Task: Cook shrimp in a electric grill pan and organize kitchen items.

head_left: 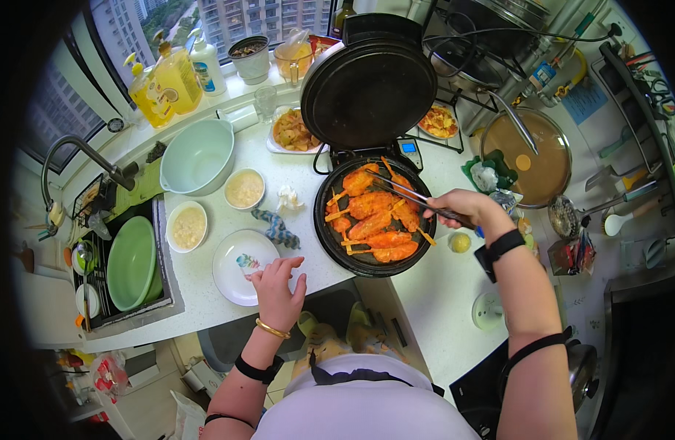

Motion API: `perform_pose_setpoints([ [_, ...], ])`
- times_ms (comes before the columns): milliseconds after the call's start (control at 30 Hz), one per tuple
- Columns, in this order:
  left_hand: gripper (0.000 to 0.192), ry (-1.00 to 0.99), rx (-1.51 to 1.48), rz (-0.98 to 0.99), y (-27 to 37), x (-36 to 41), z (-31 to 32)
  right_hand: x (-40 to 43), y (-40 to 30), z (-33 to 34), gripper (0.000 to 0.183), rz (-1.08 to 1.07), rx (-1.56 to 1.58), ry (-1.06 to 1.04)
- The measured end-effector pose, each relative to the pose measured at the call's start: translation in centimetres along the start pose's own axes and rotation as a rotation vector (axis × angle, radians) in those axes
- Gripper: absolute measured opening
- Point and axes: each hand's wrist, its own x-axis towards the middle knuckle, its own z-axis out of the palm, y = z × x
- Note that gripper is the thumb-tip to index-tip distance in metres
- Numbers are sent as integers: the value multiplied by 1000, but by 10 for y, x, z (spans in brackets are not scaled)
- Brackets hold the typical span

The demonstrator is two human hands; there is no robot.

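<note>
My right hand [458, 209] is closed around dark kitchen tongs or chopsticks [401, 191], whose tips reach the orange-coated meat skewers [370, 205] in an open electric griddle [321, 242]. Several skewers lie side by side on its black lower plate, their flat sticks poking out at different angles. The raised lid [369, 93] stands behind them. Over the edge of a white plate [227, 269] with a leaf pattern hovers my left hand [282, 283], fingers apart and holding nothing. A blue-grey patterned cloth or band [278, 227] lies between plate and griddle, near a crumpled white tissue [289, 199].
Two bowls of pale food [245, 190] and a light green basin [200, 157] stand left of the griddle. The sink holds a green basin [131, 264]. Behind is a dish of cooked vegetables [296, 130]. At right are a yellow-green ball-like item [459, 242] and a large glass lid [555, 159].
</note>
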Motion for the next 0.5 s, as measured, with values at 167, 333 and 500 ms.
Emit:
perform_pose_setpoints([
  [167, 27, 1, -2, -10, 4, 1, -2, 19, 5, 19, 30, -45, 172, -90],
  [333, 27, 0, 0, -26, -3, -2, -2, 5, 12, 8, 29, -14, 85, -81],
  [500, 27, -22, 11, -18, -1, -2, -1, -3, -17, 20, 27, -89, -12, 37],
])
